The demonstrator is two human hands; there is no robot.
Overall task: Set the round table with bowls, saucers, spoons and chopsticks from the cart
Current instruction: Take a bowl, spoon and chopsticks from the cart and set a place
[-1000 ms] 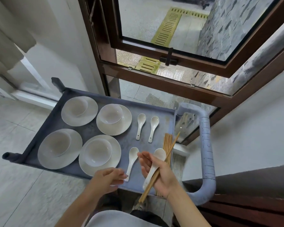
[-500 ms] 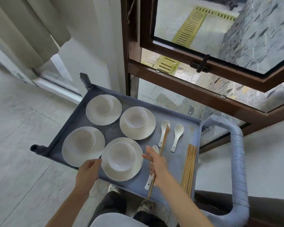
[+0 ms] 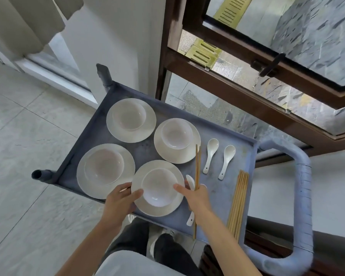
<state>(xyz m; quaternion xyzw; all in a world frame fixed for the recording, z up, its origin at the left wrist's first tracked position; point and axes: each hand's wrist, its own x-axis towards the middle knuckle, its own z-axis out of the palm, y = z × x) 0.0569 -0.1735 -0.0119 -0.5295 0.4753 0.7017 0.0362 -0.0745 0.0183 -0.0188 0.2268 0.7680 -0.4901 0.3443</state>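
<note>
On the blue-grey cart tray (image 3: 161, 156) stand several white bowls, each on a white saucer. My left hand (image 3: 121, 200) grips the left rim of the nearest saucer (image 3: 147, 211), which carries a bowl (image 3: 159, 187). My right hand (image 3: 197, 197) holds a pair of chopsticks (image 3: 197, 166) and a white spoon (image 3: 190, 218), while its thumb touches that bowl's right side. Two more spoons (image 3: 211, 154) (image 3: 227, 160) lie to the right, and a bundle of chopsticks (image 3: 239, 202) lies by the tray's right edge.
The cart's padded handle (image 3: 305, 206) curves around on the right. A brown-framed window (image 3: 247, 80) and a white wall stand behind the cart. Grey tiled floor (image 3: 28, 156) stretches out to the left. My legs and shoes show below the tray.
My left hand has moved from the tray's front edge onto the nearest saucer's rim. My right hand, still holding chopsticks and spoon, has shifted left until it touches that bowl.
</note>
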